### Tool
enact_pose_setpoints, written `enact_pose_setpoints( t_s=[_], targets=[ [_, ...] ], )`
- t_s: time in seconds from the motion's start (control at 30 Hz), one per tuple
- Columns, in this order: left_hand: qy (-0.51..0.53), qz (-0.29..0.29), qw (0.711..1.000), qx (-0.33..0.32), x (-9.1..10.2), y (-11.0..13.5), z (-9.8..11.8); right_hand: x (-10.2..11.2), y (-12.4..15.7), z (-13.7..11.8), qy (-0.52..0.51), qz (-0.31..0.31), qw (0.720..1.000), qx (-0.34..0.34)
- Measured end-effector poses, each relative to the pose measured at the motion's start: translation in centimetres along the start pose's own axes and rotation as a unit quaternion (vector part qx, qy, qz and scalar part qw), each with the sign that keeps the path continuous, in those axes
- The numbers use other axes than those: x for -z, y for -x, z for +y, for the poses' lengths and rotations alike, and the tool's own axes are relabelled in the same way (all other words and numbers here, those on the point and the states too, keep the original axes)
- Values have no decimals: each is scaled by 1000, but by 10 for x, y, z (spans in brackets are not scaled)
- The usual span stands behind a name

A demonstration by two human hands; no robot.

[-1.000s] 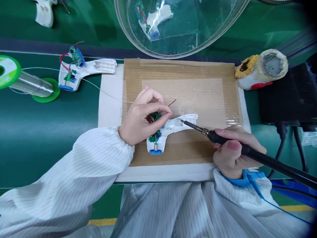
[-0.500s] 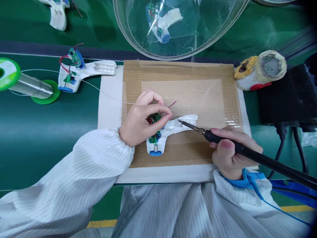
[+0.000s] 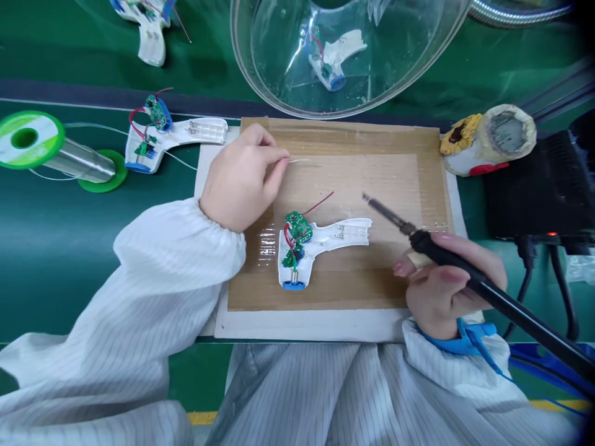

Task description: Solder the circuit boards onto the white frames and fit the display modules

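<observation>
My left hand rests on the cardboard mat, its fingertips pinching thin silver solder wire. My right hand grips a black soldering iron, whose metal tip is in the air just above the mat, to the upper right of a white plastic housing. A green circuit board lies on that housing's wider end, with a red wire rising from it. Neither hand touches the board.
A clear plastic dome holding a similar unit stands at the top. To the left lie a solder spool and another wired housing. A yellow-and-white iron holder and a black soldering station stand at the right.
My left hand has let go of the circuit board and moved up and left, now pinching solder wire. The iron has lifted away from the housing to its upper right.
</observation>
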State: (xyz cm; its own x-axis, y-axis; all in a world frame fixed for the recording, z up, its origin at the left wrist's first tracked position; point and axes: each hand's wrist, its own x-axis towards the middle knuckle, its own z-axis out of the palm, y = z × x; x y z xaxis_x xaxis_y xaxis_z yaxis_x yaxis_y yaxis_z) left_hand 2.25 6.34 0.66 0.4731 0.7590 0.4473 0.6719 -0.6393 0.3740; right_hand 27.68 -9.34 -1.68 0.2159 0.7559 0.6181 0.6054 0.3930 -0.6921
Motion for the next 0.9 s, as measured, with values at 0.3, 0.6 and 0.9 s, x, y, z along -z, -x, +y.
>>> enact_pose_setpoints(
  t_s=[0.3, 0.6, 0.9],
  targets=[
    [118, -177, 977, 4, -1, -11, 42, -17, -10, 5, 89, -176, 980, -21],
    [361, -172, 913, 76, 21, 5, 44, -21, -10, 10, 85, -188, 978, 23],
    [88, -27, 993, -74, -14, 46, 51, -22, -8, 5, 73, -184, 980, 2]
  ],
)
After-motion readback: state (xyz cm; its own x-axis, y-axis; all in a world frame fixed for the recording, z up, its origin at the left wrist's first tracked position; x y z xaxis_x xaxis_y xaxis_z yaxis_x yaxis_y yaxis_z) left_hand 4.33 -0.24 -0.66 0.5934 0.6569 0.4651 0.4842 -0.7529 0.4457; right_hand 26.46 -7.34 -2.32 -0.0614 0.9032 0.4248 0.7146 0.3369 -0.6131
